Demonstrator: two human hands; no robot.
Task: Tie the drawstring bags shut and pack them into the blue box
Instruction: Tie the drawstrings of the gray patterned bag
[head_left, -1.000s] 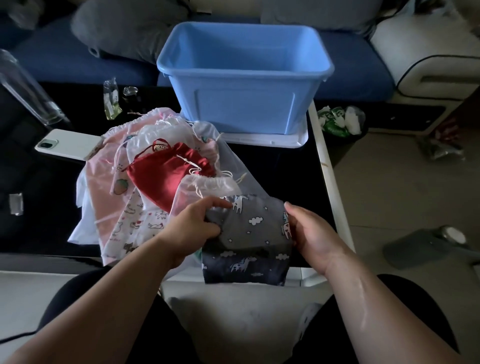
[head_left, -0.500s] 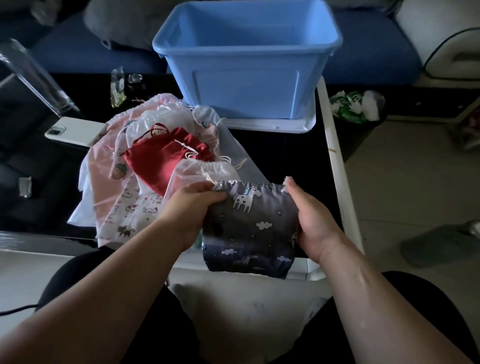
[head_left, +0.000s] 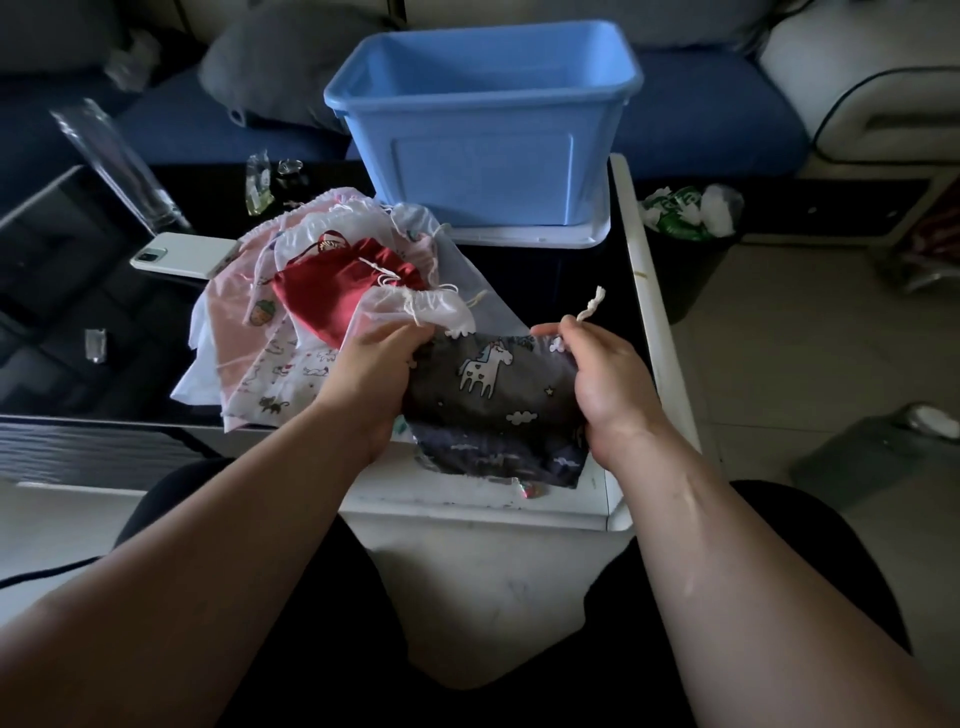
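Unicorn-print bag (head_left: 493, 395): left hand (head_left: 374, 374) grip clenches its left edge; right hand (head_left: 608, 379) grip pinches white drawstring (head_left: 592, 306).

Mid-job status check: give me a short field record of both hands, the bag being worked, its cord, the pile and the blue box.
left hand: grips left edge of grey unicorn bag
right hand: grips the bag's upper right corner
white cord: end sticks up above right hand; no knot visible
pile: pink and white bags with red bag, left of the hands
blue box: upright beyond the pile; no bag visible inside
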